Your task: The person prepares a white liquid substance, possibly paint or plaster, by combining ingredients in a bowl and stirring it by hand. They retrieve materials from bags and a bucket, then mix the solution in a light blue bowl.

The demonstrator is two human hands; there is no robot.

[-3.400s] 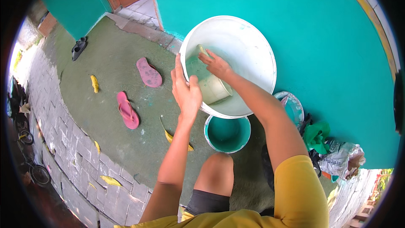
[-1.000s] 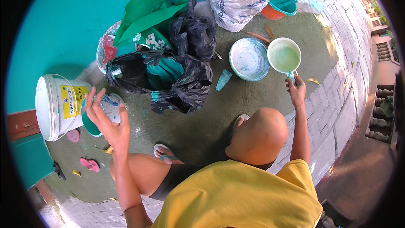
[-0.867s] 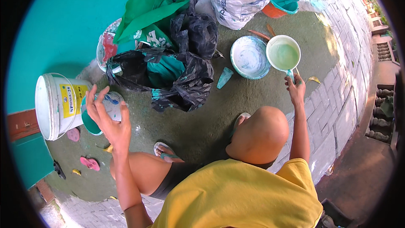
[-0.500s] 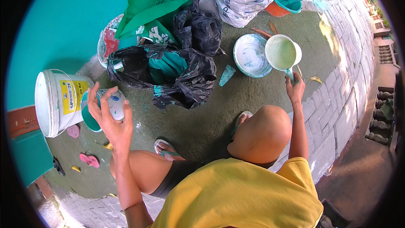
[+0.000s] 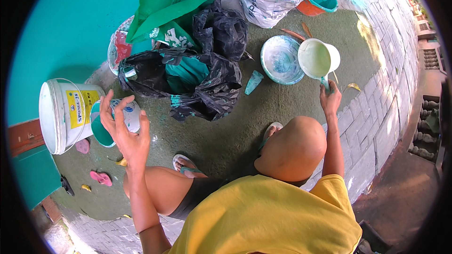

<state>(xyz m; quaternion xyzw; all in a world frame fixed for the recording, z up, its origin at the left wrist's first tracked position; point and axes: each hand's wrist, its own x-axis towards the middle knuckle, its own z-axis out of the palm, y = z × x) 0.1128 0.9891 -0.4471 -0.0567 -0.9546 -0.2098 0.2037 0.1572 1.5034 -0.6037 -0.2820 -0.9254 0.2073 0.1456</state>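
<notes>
My right hand (image 5: 331, 99) is wrapped round the handle of a pale dipper (image 5: 316, 59), held tilted with its mouth facing left. The inside of the dipper looks pale green. Just left of it sits a paint-smeared white basin (image 5: 281, 61) on the ground. My left hand (image 5: 125, 134) is raised with fingers apart and curved, holding nothing. Behind that hand lies a paint-stained container with a teal inside (image 5: 100, 129), partly hidden by the fingers. A teal-coated flat piece (image 5: 254, 82) rests between the basin and a black plastic bag (image 5: 223, 82) with teal material in it.
A lidded white pail (image 5: 55, 115) lies at the left by the teal wall (image 5: 61, 33). Far back are a green bag (image 5: 160, 11), a white sack (image 5: 278, 2) and an orange and teal bucket (image 5: 325, 0). Pink slippers (image 5: 100, 178) and leaves are scattered on the ground.
The dipper has shifted slightly right and turned a little more onto its side. The basin's inside shows more blue streaks. My left hand stays spread in nearly the same place.
</notes>
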